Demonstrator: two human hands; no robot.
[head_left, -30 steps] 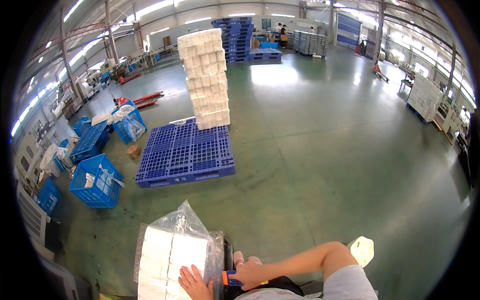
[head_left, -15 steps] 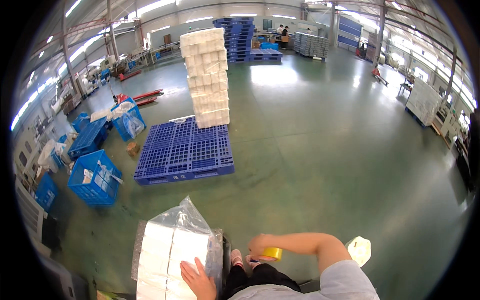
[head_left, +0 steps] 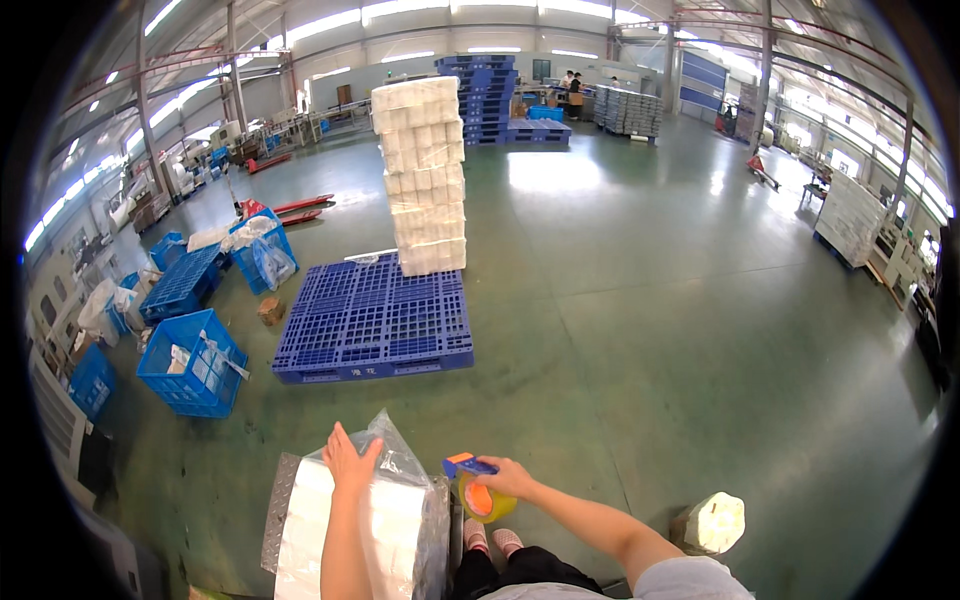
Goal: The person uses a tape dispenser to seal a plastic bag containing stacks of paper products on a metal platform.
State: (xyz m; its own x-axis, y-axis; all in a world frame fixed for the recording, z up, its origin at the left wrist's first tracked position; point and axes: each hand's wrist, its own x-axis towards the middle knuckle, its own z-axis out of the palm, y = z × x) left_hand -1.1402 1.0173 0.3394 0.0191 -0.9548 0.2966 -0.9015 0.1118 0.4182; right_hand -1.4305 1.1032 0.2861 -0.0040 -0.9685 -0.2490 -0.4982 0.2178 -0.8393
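A clear plastic bag (head_left: 403, 458) encloses rows of white, block-like packs (head_left: 398, 525) on a metal-edged stand in front of me. My left hand (head_left: 350, 464) lies on the bag's far end, thumb and fingers apart; whether it pinches any film cannot be made out. Just right of the bag, my right hand (head_left: 510, 478) grips a tape dispenser (head_left: 463, 464) by its blue handle. A wide yellow tape roll with an orange core hangs from it. The dispenser is apart from the bag.
Beyond the stand lies a blue pallet (head_left: 375, 335) bearing a tall stack of wrapped white packs (head_left: 422, 180). Blue crates (head_left: 195, 365) stand at left. A pale, many-sided roll or bundle (head_left: 720, 523) stands on the floor at right. Farther off are red pallet trucks and stacked pallets (head_left: 475, 95).
My left hand has moved forward from the packs' top to the bag's far end. My right hand has brought the tape dispenser forward and left, nearer the bag.
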